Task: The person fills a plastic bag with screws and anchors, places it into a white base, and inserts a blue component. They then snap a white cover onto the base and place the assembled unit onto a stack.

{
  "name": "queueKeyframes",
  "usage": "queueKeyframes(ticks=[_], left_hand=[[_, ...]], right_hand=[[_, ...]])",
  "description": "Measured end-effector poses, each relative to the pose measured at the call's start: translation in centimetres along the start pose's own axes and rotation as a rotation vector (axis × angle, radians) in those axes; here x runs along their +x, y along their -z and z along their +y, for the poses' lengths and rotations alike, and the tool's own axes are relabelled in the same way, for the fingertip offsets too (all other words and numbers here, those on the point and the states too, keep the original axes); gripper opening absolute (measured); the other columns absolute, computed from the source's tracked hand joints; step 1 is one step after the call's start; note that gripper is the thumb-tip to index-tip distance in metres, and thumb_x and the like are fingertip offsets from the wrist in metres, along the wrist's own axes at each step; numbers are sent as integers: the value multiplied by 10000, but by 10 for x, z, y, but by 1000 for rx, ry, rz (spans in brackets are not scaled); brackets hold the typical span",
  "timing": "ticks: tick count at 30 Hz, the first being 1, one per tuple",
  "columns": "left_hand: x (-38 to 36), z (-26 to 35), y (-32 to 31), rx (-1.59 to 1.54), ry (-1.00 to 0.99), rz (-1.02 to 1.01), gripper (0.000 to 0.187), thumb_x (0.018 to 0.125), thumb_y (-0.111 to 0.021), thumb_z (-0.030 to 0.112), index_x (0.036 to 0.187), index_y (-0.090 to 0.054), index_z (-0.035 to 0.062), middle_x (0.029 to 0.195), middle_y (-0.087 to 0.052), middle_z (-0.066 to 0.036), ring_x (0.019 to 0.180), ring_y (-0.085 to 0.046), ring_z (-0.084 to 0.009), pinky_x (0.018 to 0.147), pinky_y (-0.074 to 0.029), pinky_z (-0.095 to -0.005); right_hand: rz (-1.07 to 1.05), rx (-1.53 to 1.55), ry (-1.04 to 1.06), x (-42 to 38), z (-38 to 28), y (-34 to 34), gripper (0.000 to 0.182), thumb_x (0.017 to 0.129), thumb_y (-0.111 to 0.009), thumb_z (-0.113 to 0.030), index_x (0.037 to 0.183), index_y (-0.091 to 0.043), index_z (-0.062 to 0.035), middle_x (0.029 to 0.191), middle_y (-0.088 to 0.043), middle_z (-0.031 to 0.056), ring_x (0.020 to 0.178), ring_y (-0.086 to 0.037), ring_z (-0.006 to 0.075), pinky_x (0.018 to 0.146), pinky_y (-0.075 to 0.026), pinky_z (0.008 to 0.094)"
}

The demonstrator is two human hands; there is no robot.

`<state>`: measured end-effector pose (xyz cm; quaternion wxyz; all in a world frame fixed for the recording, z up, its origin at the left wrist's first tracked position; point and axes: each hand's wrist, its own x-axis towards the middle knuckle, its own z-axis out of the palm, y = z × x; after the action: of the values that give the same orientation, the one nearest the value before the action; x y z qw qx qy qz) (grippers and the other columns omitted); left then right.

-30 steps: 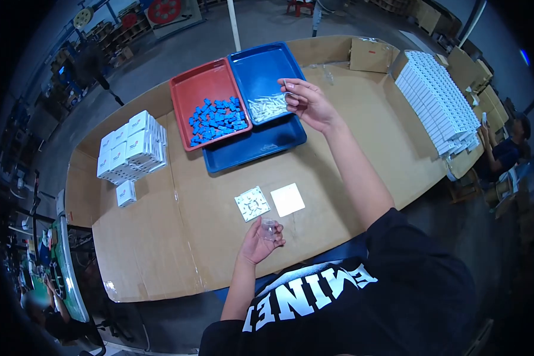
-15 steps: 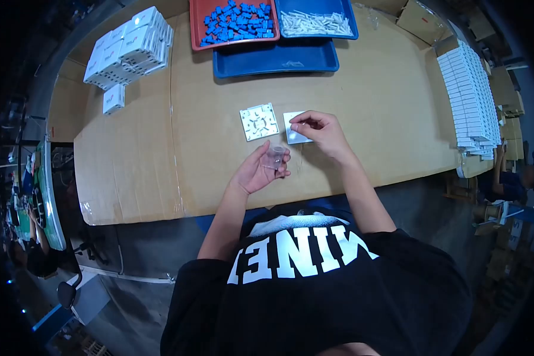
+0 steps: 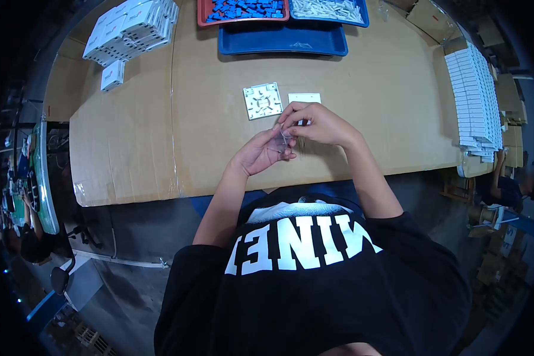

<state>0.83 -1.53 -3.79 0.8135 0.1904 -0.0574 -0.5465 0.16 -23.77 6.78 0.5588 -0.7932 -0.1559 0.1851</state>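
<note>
My left hand (image 3: pixel 263 153) is closed around a small clear plastic cup (image 3: pixel 280 142), with tiny dark bits visible through its wall. Over the mouth of the cup, my right hand (image 3: pixel 316 123) has its fingertips pinched together; whatever they hold is too small or hidden to name. Just beyond my hands lies an open white plastic box base (image 3: pixel 263 101) with a round moulded pattern inside. To its right is a flat white cover (image 3: pixel 304 97), partly hidden by my right hand.
A red tray (image 3: pixel 243 22) of blue parts and a blue tray (image 3: pixel 365 18) of white sticks stand at the back, behind another blue tray (image 3: pixel 282 44). White boxes (image 3: pixel 124 29) are stacked left, a tall white stack (image 3: pixel 471 98) right. Co-workers sit at both sides.
My right hand has moved left and down from the white cover to the mouth of the cup. The view has tilted, so the table things appear higher.
</note>
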Motion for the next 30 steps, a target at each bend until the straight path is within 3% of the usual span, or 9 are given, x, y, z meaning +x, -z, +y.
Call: queueKeyframes(ticks=[6,8,9,11,15,21,24,28,30], left_hand=[[-1,1,-4,-32,-24,-4,393,1110,-445,427,1291,-584,107,1080,-681,-85,890,-669,-187,961,-541,-447],[-2,0,-5,-27,-31,3,399,1110,-447,423,1306,-577,100,1082,-681,-90,890,-670,-190,958,-545,-450],[-1,0,-6,-21,-37,8,406,1109,-450,419,1321,-570,94,1084,-681,-94,890,-670,-193,955,-549,-453],[1,2,-9,23,-44,20,411,1110,-452,411,1331,-565,83,1084,-681,-100,901,-674,-201,949,-555,-448],[2,5,-26,107,-67,107,412,1114,-453,372,1341,-554,44,1079,-688,-110,945,-688,-224,933,-568,-422],[3,5,-26,95,-79,139,395,1118,-443,327,1334,-551,15,1107,-691,-112,977,-694,-242,918,-572,-410],[9,-1,-14,94,-74,88,379,1117,-443,318,1321,-559,21,1129,-691,-115,964,-691,-233,917,-569,-395],[5,-8,-1,-3,-77,10,401,1114,-444,367,1304,-568,36,1144,-683,-82,927,-676,-202,942,-551,-432],[4,-7,0,-81,-51,68,472,1113,-430,417,1342,-561,26,1135,-675,-79,909,-659,-201,962,-535,-454]], right_hand=[[-109,103,-118,5,2,-3,281,1080,-556,-182,1081,-732,37,1092,-675,89,969,-661,180,856,-530,318],[-90,84,-146,8,2,-8,406,1088,-556,-315,1045,-719,54,975,-692,99,792,-674,149,749,-545,319],[-90,83,-146,8,-2,-10,406,1088,-556,-315,1045,-719,54,975,-692,99,792,-674,149,749,-545,319],[-170,-68,-203,8,-14,-12,450,1117,-481,-327,1120,-713,58,1122,-667,106,969,-647,186,868,-526,331],[-158,-28,-202,8,-10,-15,484,1117,-475,-363,1127,-710,61,1127,-670,110,981,-642,190,876,-523,334],[-167,78,-246,9,-21,-3,501,1113,-477,-408,1137,-706,37,1025,-678,86,843,-665,150,758,-547,309],[-276,83,-349,9,-12,-10,520,1108,-484,-427,1157,-683,51,981,-688,86,740,-656,128,686,-552,296],[-245,55,-300,12,-8,7,491,1110,-495,-395,1179,-686,53,1052,-730,101,845,-686,157,820,-561,325],[-125,6,-137,20,2,29,446,1096,-540,-356,1172,-699,54,1093,-742,101,956,-687,167,917,-540,335]])
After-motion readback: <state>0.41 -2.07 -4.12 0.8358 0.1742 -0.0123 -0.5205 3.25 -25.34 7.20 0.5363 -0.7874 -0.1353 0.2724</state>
